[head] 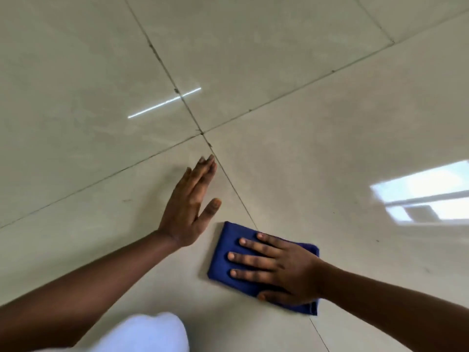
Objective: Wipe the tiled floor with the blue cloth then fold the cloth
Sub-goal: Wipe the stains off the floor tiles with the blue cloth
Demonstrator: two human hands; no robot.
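The dark blue cloth pad (228,252), already folded into a thick rectangle, lies flat on the glossy beige tiled floor (317,153) over a grout line, under your right hand (281,270), fingers spread and pressing. Wiping looks under way, though blur hides any streaks, so the final fold probably remains. Your left hand (189,207) is flat, open and empty just beside the cloth, and a white-clad knee (149,334) below leaves the path clear.

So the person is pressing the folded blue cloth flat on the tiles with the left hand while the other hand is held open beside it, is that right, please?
Not quite: it is the right hand that presses the folded blue cloth flat on the tiles, while the left hand is held open beside it. The head view shows this.
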